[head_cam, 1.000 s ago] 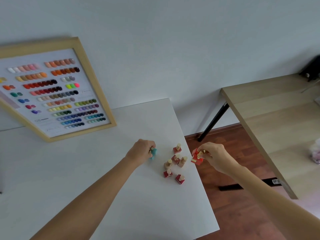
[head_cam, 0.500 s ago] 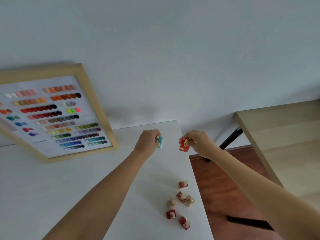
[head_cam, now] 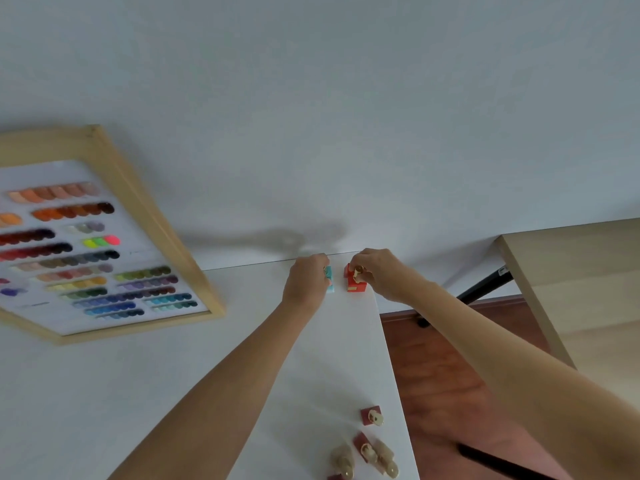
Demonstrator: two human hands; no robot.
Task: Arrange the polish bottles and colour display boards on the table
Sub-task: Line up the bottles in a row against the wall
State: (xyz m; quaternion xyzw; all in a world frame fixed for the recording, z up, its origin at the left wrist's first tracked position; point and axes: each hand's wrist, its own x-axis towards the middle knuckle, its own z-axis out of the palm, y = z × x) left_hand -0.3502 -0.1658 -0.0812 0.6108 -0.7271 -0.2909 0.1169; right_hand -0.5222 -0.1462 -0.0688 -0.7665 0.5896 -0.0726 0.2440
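My left hand (head_cam: 306, 282) grips a teal polish bottle (head_cam: 329, 280) at the far right corner of the white table (head_cam: 173, 375). Just right of it, my right hand (head_cam: 379, 273) holds a red polish bottle (head_cam: 354, 284) by its gold cap, its base at the table top. The two bottles stand side by side, a small gap apart. Several dark red and beige polish bottles (head_cam: 370, 445) stay clustered near the table's right edge, closer to me. A wood-framed colour display board (head_cam: 86, 244) leans against the wall at the left.
A white wall rises right behind the table's far edge. A second, light wooden table (head_cam: 571, 289) with black legs stands to the right, across a strip of reddish wood floor (head_cam: 436, 375).
Both hands carried their bottles from the cluster to the table's far right corner and lowered them toward the surface. The view tilted upward, so the cluster now sits low in the frame.
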